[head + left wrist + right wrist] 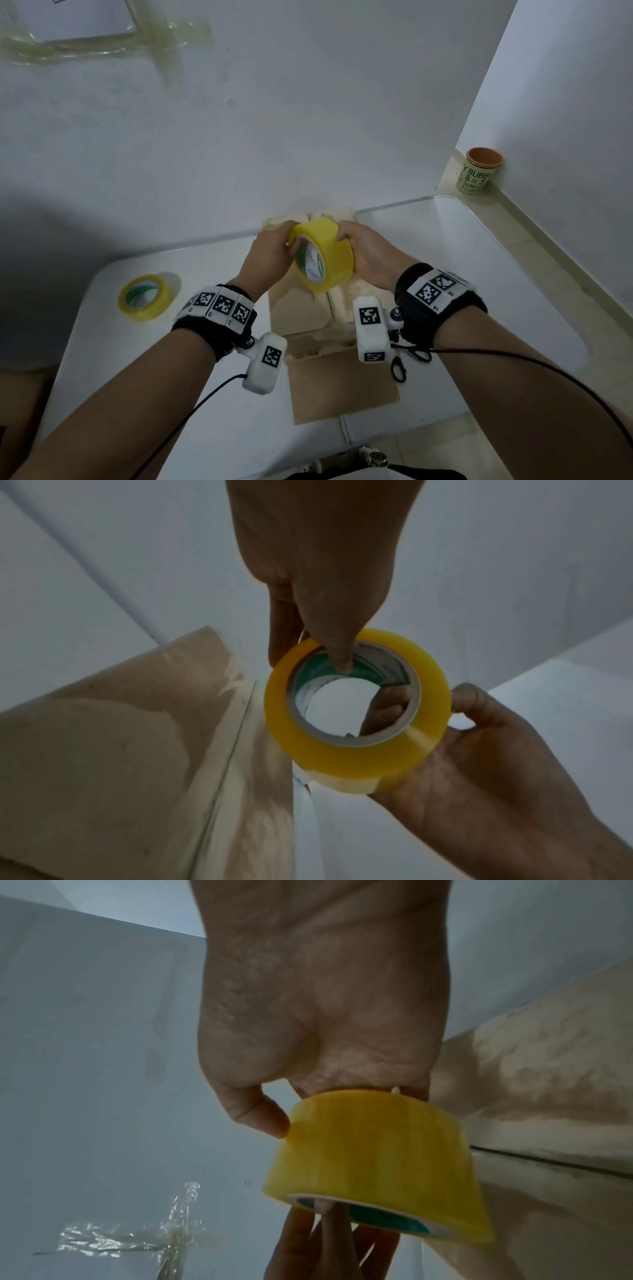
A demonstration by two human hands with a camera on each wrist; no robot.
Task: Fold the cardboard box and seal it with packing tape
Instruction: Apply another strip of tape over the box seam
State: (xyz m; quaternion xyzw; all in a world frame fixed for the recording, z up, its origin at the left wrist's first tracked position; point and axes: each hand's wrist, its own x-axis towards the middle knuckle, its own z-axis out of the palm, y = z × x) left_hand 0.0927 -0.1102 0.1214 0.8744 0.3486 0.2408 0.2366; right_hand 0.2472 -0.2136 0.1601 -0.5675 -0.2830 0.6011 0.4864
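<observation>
A big yellow roll of packing tape (323, 258) hangs above the flat cardboard box (301, 308) in the middle of the white table. My left hand (270, 253) pinches the roll's rim, with a finger inside the core (339, 658) and the thumb outside. My right hand (364, 255) grips the roll's outer face from the right, its thumb (267, 1118) pressed on the yellow side (377, 1150). The cardboard's top flaps (137, 750) meet along a centre seam covered with glossy tape, and a brown flap (339, 383) sticks out towards me.
A second yellow tape roll (145, 296) lies flat on the table at the left. Black scissors (402, 359) rest by my right wrist. A green paper cup (479, 174) stands on the floor at the far right. The table (479, 260) abuts the white wall.
</observation>
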